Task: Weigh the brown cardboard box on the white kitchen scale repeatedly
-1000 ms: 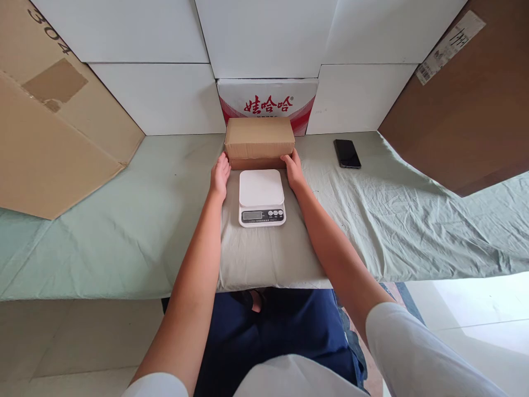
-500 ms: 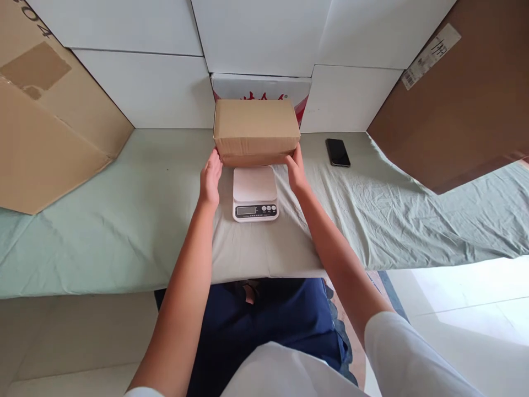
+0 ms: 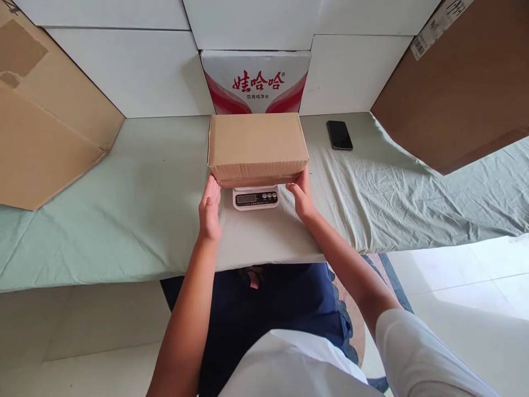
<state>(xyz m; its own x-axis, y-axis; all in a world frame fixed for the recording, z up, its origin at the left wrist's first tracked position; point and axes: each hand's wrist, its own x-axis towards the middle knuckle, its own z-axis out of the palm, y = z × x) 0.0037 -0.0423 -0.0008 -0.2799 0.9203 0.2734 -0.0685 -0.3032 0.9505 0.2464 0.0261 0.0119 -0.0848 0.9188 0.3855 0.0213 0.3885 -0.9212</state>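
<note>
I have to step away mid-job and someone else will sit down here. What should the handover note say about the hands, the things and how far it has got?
Left hand: open, against the lower left corner of the cardboard box.
Right hand: open, against the lower right corner.
The box sits over the white scale, hiding its platform; only the display and buttons show.
Phone lies on the cloth to the right, apart.
Done: box brought onto the scale.
Left: hands off; the display is too small to read.

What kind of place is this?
Probably a small parcel-weighing spot: a cardboard box sits over a digital scale, on a cloth-covered table, with big cartons around.
</note>
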